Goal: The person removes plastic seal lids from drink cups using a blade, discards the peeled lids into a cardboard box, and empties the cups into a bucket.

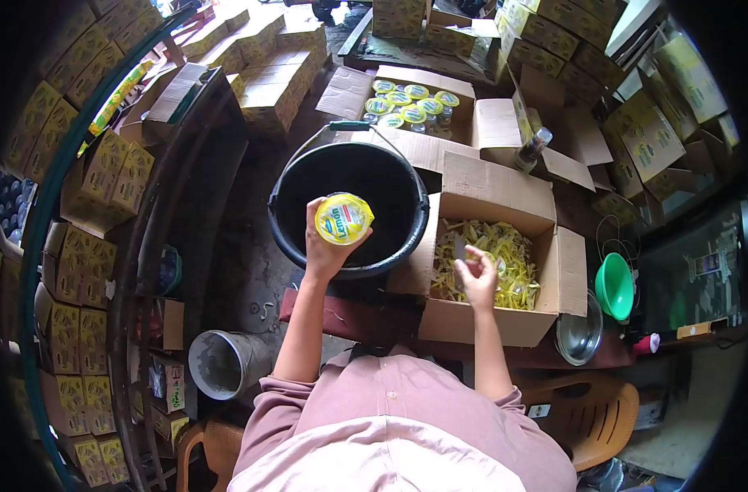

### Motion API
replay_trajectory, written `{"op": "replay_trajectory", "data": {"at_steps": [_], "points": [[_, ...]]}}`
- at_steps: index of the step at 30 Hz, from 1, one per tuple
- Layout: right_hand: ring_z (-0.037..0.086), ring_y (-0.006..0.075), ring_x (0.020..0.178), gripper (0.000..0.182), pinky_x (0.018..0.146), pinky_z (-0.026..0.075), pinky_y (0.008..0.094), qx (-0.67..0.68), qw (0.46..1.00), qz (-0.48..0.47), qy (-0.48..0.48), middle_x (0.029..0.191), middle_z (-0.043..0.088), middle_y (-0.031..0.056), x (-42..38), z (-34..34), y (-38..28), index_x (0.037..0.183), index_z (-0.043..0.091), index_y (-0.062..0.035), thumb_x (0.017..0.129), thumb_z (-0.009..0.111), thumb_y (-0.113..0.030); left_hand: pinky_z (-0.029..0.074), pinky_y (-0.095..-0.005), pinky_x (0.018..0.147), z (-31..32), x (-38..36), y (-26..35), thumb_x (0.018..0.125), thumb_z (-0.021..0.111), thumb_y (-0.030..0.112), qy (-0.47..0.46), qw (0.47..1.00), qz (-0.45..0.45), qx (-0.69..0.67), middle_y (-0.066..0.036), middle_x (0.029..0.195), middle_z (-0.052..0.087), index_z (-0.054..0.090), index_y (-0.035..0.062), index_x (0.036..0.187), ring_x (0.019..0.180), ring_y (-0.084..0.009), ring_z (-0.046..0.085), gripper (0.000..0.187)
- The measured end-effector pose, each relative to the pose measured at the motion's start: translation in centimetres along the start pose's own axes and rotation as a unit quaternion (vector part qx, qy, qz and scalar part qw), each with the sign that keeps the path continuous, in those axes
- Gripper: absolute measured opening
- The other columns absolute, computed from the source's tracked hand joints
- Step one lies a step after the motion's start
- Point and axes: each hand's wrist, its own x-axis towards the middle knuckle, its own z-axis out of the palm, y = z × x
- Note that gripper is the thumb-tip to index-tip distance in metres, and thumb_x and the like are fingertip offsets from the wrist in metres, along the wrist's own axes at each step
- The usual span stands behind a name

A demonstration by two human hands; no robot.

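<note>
My left hand [323, 246] holds a round tub with a yellow Lemon label [343, 218] up over the black bucket [284, 209]. My right hand [478, 277] hovers over an open cardboard box [505, 324] full of yellow label scraps [513, 254]; its fingers pinch a small knife or blade together with a bit of yellow film. Beyond the bucket, another open carton [464, 90] holds several tubs with yellow lids [411, 102].
Stacks of yellow printed cartons [70, 320] line the left and the back. A grey pipe or can [218, 363] stands at lower left. On the right are a green funnel [616, 285], a steel bowl [579, 336] and an orange plastic chair [603, 414].
</note>
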Motion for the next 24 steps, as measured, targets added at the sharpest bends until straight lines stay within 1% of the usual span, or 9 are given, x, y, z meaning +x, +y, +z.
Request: {"op": "replay_trajectory", "data": {"at_steps": [3,5,8,12,15,16,20,23,24], "points": [[0.052,0.0034,0.06,0.033,0.053,0.041,0.0184,-0.02,0.996,-0.085,0.009,0.07,0.059,-0.0002,0.4,1.8,-5.5,0.108,0.059,-0.0067,0.076,0.065,0.0,0.045,-0.0274,0.08,-0.1,-0.3,-0.4,0.056,0.083,0.008,0.001,1.0,-0.012,-0.027,-0.007,0.094,0.053,0.033,0.0078,0.109,0.089,-0.0168,0.055,0.073],[0.052,0.0032,0.057,0.036,0.051,0.041,0.0186,-0.005,0.994,-0.102,-0.046,0.068,0.059,0.0003,0.0,3.9,-9.3,0.109,0.059,-0.0073,0.075,0.066,0.002,0.046,-0.0265,0.08,-0.1,-0.3,-0.8,0.058,0.082,0.006,-0.004,0.999,-0.014,-0.039,-0.007,0.096,0.052,0.031,0.0088,0.111,0.089,-0.0148,0.054,0.074],[0.054,0.0047,0.057,0.034,0.052,0.043,0.0195,0.005,0.987,-0.111,-0.117,0.068,0.061,0.0029,0.0,7.1,-11.5,0.107,0.061,-0.0072,0.074,0.066,0.0,0.043,-0.028,0.085,-0.4,-0.2,0.3,0.057,0.082,0.006,-0.009,0.999,-0.022,-0.025,-0.008,0.101,0.051,0.03,0.0066,0.111,0.095,-0.0164,0.053,0.075],[0.058,0.0098,0.057,0.032,0.055,0.047,0.0228,-0.046,0.966,-0.204,-0.152,0.07,0.062,0.0089,0.6,10.3,-13.4,0.104,0.062,-0.0052,0.073,0.065,0.001,0.042,-0.0277,0.087,-0.4,-0.2,-0.1,0.058,0.079,0.002,-0.005,0.996,-0.03,-0.081,-0.009,0.106,0.051,0.031,0.0047,0.117,0.099,-0.0168,0.052,0.076],[0.058,0.0124,0.059,0.03,0.054,0.046,0.0244,-0.083,0.941,-0.271,-0.188,0.072,0.06,0.0097,1.0,11.4,-13.7,0.104,0.062,-0.004,0.074,0.063,0.002,0.042,-0.0276,0.088,-0.6,0.0,-0.1,0.06,0.076,-0.001,-0.02,0.992,-0.043,-0.119,-0.01,0.108,0.052,0.033,0.0033,0.119,0.1,-0.0169,0.053,0.073],[0.058,0.0188,0.061,0.028,0.056,0.046,0.0276,-0.105,0.934,-0.27,-0.21,0.074,0.058,0.0118,1.0,11.5,-14.3,0.103,0.062,-0.003,0.075,0.061,0.002,0.043,-0.0278,0.088,-0.6,0.0,-0.1,0.06,0.076,-0.002,-0.016,0.992,-0.04,-0.118,-0.01,0.108,0.052,0.033,0.0034,0.119,0.1,-0.017,0.053,0.073],[0.056,0.0284,0.061,0.028,0.058,0.046,0.0327,-0.135,0.912,-0.307,-0.238,0.072,0.056,0.0148,1.4,12.0,-14.5,0.101,0.062,-0.0031,0.073,0.059,0.003,0.044,-0.0284,0.088,-0.4,-0.1,0.2,0.061,0.076,-0.002,-0.004,0.992,-0.033,-0.119,-0.01,0.107,0.053,0.034,0.0043,0.119,0.099,-0.0176,0.054,0.072],[0.056,0.0285,0.062,0.028,0.058,0.046,0.0335,-0.16,0.9,-0.318,-0.251,0.071,0.055,0.0146,1.6,12.1,-14.6,0.101,0.062,-0.0031,0.073,0.058,0.003,0.044,-0.0287,0.088,-0.5,-0.1,0.4,0.061,0.076,-0.002,-0.007,0.993,-0.035,-0.11,-0.01,0.108,0.053,0.034,0.0046,0.119,0.099,-0.0181,0.054,0.073],[0.053,0.0235,0.058,0.029,0.055,0.044,0.0308,-0.154,0.9,-0.325,-0.248,0.069,0.053,0.0129,1.6,12.3,-14.5,0.101,0.063,-0.0032,0.073,0.059,0.004,0.044,-0.0289,0.088,-0.5,-0.2,0.3,0.06,0.076,-0.002,-0.005,0.993,-0.036,-0.11,-0.01,0.107,0.053,0.034,0.0048,0.119,0.099,-0.0182,0.054,0.073]]}}
